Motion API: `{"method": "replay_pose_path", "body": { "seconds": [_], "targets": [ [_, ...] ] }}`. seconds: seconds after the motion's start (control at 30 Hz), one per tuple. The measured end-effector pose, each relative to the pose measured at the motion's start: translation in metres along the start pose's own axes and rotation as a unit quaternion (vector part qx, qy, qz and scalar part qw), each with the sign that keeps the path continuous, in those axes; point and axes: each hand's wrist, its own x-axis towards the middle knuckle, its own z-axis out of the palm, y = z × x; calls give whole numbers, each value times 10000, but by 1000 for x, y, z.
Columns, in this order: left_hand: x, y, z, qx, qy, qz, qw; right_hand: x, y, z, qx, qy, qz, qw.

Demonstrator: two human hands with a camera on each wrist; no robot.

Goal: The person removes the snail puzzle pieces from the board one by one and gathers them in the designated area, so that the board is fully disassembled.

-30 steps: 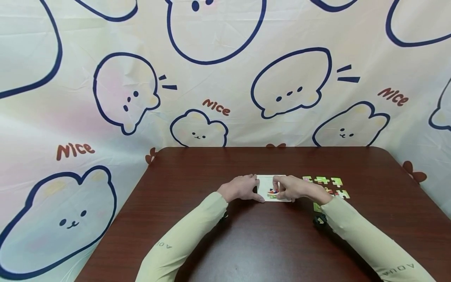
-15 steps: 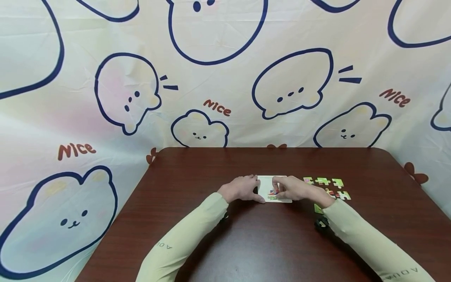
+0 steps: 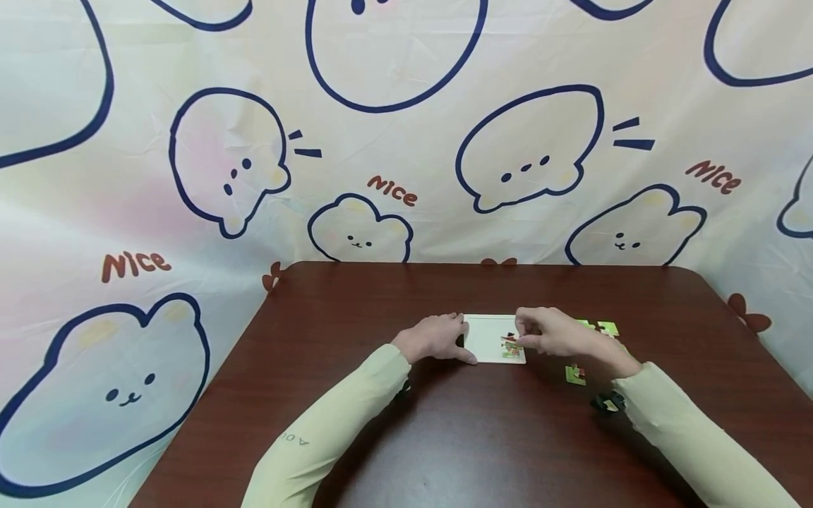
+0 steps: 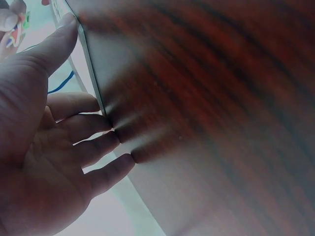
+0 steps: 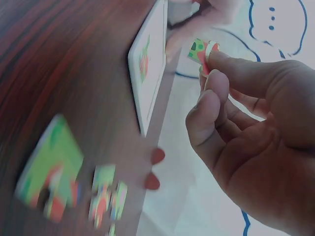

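Observation:
A shallow white puzzle tray [image 3: 485,326] lies on the table, with a coloured patch [image 3: 510,351] of puzzle picture at its lower right. My left hand [image 3: 435,337] rests against the tray's left end, its fingers fairly straight and the thumb at the near corner. In the left wrist view those fingertips [image 4: 106,118] touch along the tray's edge. Above the tray's right edge, my right hand [image 3: 552,331] pinches a puzzle piece [image 5: 198,51], green with dots, red and white, between thumb and fingers. The fingers partly cover that piece.
Several loose jigsaw pieces lie right of the tray, partly hidden by the right forearm; one green piece [image 3: 575,375] sits nearest the front. The dark wooden table [image 3: 406,296] ends at a printed cloth backdrop [image 3: 432,148].
My right hand has moved right, from over the tray's lower middle to its right edge, with the piece held. The left hand stays at the tray's left end.

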Motion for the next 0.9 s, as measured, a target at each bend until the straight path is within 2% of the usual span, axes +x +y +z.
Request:
{"method": "replay_pose_path", "body": {
  "seconds": [0.3,0.77,0.9],
  "targets": [
    [-3,-1,-3,3,-9,-11,10000,-27,20,-15,-10,144,131,9998],
    [-1,0,-2,28,-47,-44,10000,-62,49,-30,151,63,112,9998],
    [-1,-1,-2,17,-52,-13,10000,-73,58,-34,207,-84,199,9996]
  ]
}}
